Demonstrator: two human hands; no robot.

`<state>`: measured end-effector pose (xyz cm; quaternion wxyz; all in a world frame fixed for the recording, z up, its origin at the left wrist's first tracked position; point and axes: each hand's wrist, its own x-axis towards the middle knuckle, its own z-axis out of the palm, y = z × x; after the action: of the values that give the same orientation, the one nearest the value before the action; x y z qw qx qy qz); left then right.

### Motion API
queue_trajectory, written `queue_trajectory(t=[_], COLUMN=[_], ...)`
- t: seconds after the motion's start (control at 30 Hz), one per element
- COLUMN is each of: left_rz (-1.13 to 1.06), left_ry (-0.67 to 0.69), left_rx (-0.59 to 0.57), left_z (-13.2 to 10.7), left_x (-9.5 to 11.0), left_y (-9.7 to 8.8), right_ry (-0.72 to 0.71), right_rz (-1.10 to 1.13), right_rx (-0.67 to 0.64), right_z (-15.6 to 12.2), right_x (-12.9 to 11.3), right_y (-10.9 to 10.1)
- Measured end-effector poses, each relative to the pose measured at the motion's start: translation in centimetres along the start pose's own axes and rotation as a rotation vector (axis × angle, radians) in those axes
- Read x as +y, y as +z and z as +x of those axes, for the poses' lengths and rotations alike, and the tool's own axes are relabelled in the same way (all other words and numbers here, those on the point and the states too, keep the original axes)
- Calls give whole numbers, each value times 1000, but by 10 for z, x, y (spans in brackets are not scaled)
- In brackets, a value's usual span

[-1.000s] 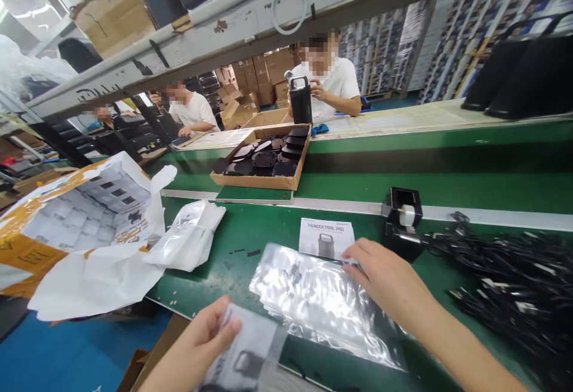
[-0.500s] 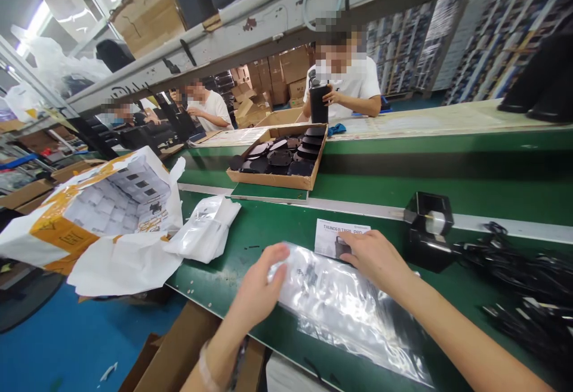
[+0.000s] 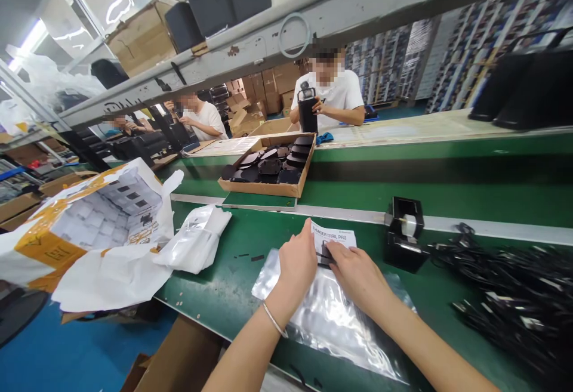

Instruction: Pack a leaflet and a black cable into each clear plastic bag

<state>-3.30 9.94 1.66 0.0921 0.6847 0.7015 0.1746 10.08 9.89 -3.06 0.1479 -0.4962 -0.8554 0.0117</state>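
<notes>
A white printed instruction booklet [image 3: 336, 235], headed "THUNDER TRAIL PRO", is at the middle of the green bench. My left hand [image 3: 298, 264] is closed on its left edge, most of the fingers turned away from view. Over the lower part of the booklet, my right hand [image 3: 358, 272] has its fingers bent, with the thumb by the bottom edge. Beneath both hands lie clear plastic bags [image 3: 331, 320], flat on the bench and partly covered by my forearms.
To the left are a bundle of plastic bags [image 3: 199, 237] and an open, taped white package [image 3: 58, 243] holding folded papers. A carton [image 3: 259, 188] of black plates stands ahead. A black tape dispenser [image 3: 405, 234] and black cables [image 3: 505, 284] are right. A co-worker [image 3: 331, 96] holds a black speaker-like device opposite.
My left hand has left the plastic bags and moved up and right to the booklet's left edge. My right hand stays at the booklet. The camera view has shifted slightly.
</notes>
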Motion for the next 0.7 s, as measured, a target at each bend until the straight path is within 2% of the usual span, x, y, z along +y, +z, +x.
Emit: queue_trajectory(t=[0.2,0.33,0.43,0.53,0.6,0.63,0.7], left_rz=[-108,-326,-529,-724,-944,-1056,-1203], left_ry=[7,14,-5,-14,-16,-20,-14], left_rx=[31,103,143,148,97,47,-71], left_z=[-2,1,5,3,-4,-10,-27], left_x=[1,-6,-11,-13,-11,-9,-4], left_y=[7,10,6,-8,-18,-21,-23], right_ry=[14,16,65,292,504,589,694], right_rz=[41,104,154,263,544,727,1008], right_rx=[32,82,177,377,457,428,254], right_z=[-2,-3,-8,-23,-37,-46,-64], right_x=[-2,-3,-5,-4,0,4,14], right_y=[0,0,-8,-30,-50,-59,-74])
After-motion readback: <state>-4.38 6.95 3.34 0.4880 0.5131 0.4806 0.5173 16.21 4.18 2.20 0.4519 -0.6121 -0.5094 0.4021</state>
